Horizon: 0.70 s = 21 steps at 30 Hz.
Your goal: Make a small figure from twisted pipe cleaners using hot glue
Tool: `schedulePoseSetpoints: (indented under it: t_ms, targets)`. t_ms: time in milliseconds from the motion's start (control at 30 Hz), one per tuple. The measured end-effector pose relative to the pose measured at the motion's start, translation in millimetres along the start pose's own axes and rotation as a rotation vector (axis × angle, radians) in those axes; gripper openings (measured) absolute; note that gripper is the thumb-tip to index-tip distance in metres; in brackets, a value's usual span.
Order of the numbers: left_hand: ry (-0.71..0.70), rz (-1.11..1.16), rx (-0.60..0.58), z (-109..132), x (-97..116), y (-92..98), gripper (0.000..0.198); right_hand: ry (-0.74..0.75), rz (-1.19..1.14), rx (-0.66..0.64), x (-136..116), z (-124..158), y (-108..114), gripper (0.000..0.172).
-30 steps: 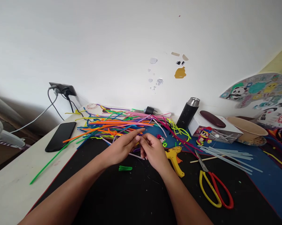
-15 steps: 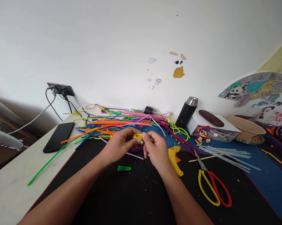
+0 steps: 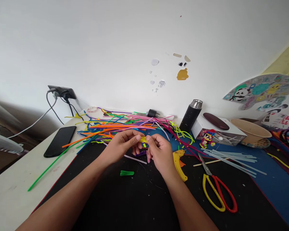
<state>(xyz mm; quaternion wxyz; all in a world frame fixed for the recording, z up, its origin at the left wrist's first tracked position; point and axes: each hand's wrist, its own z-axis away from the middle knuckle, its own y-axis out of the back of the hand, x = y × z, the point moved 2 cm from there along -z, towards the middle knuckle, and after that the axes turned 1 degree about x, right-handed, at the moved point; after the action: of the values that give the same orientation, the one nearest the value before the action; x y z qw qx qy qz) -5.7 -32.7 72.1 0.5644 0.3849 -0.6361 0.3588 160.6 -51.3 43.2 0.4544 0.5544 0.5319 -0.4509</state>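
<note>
Between my two hands is a short yellow pipe cleaner piece (image 3: pixel 143 139), bent or folded, its ends covered by my fingers. My left hand (image 3: pixel 122 144) is closed, pinching its left end between thumb and fingers. On the other side my right hand (image 3: pixel 160 152) grips the right end, thumb on top and fingers curled beneath. Just below the hands lies a small green folded pipe cleaner (image 3: pixel 127 173) on the black mat (image 3: pixel 125 205). A purple piece (image 3: pixel 141 153) shows partly behind my fingers.
Many coloured pipe cleaners (image 3: pixel 120 125) lie piled behind the hands. To the right are a yellow glue gun (image 3: pixel 180 166), scissors (image 3: pixel 213 183), translucent glue sticks (image 3: pixel 233 157), a small figure (image 3: pixel 207 138), a black flask (image 3: pixel 191 116) and a bowl (image 3: pixel 251 130). A phone (image 3: pixel 60 141) lies left.
My left thumb has shifted up and now lies flatter along the yellow piece. That piece looks straighter between the fingertips. My right hand has hardly moved.
</note>
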Motion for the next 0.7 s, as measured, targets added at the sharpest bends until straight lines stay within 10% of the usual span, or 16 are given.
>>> schedulePoseSetpoints:
  t_ms: [500,700]
  targets:
    - [0.108,0.291,0.161,-2.8,-9.4,0.7,0.034,0.056,0.124,0.037,-4.8,6.3,-5.5,0.036]
    - [0.065,0.171,0.051,-3.0,-4.9,0.4,0.038,0.011,0.035,0.021,-0.5,1.0,-1.2,0.037]
